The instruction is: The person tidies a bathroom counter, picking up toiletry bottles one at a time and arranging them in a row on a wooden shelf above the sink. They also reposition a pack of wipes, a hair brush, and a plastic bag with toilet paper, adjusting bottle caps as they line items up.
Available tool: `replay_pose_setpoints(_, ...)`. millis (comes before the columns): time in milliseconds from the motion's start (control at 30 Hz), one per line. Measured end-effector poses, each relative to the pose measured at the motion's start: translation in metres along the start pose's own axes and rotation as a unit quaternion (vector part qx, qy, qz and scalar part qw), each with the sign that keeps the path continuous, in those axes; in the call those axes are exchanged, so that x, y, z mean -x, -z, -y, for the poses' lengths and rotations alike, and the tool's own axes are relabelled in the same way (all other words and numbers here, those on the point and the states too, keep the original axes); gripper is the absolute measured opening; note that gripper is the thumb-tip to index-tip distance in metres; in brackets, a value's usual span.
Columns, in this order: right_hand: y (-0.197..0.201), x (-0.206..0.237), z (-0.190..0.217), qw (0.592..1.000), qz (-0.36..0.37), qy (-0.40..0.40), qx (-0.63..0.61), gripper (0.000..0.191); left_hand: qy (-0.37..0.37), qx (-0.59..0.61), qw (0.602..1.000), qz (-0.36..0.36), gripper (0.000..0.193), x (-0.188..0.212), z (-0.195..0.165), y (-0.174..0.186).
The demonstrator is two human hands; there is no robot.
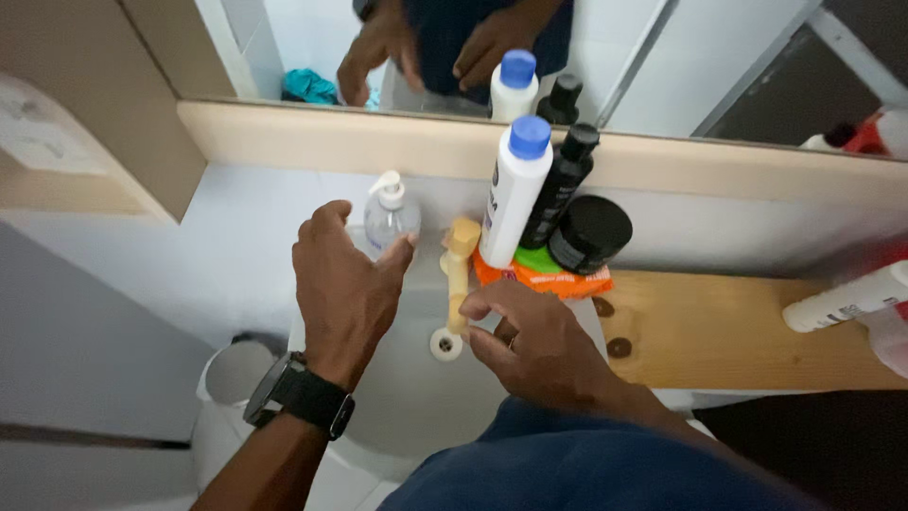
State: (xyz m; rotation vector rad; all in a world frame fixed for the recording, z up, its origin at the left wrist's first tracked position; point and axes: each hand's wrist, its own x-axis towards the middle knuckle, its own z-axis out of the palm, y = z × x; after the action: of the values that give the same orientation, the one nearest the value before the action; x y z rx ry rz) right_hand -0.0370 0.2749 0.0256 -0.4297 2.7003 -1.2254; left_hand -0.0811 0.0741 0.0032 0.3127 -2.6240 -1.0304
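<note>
Over sink [397,407]: left hand [345,293] hovering spread wide, grip holding nothing, just short of clear soap pump bottle [390,220] at back rim. Right hand [539,345] fingers loosely curled beside beige tap [459,270], maybe touching. No water running, no lather, so looks barely started.

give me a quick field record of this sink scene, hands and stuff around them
place: small white sink below a mirror
left hand: open, reaching toward the clear pump bottle; black wristwatch
right hand: fingertips at the beige tap, above the drain
beside tap: white bottle with blue cap, black bottle, black jar, orange packet
right side: wooden shelf with a lying white bottle
floor left: white bin
</note>
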Motion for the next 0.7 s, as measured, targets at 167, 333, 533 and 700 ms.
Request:
replay_pose_setpoints(167,0.005,-0.013,-0.005,0.999,0.033,-0.025,-0.012,0.026,-0.006,0.018,1.0,0.007,0.102,-0.023,0.016,-0.019)
replay_pose_setpoints(333,0.009,-0.018,-0.016,0.995,0.071,-0.061,0.012,0.027,0.014,0.027,0.998,0.059,0.106,-0.045,0.028,-0.04)
replay_pose_setpoints(533,0.018,-0.018,-0.026,0.996,0.065,-0.058,-0.01,0.028,0.034,0.058,0.993,0.094,0.097,-0.047,0.025,-0.054)
replay_pose_setpoints(700,0.025,-0.018,-0.035,0.99,0.099,-0.101,-0.019,0.035,0.022,0.057,0.996,0.072,0.097,-0.051,0.025,-0.064)
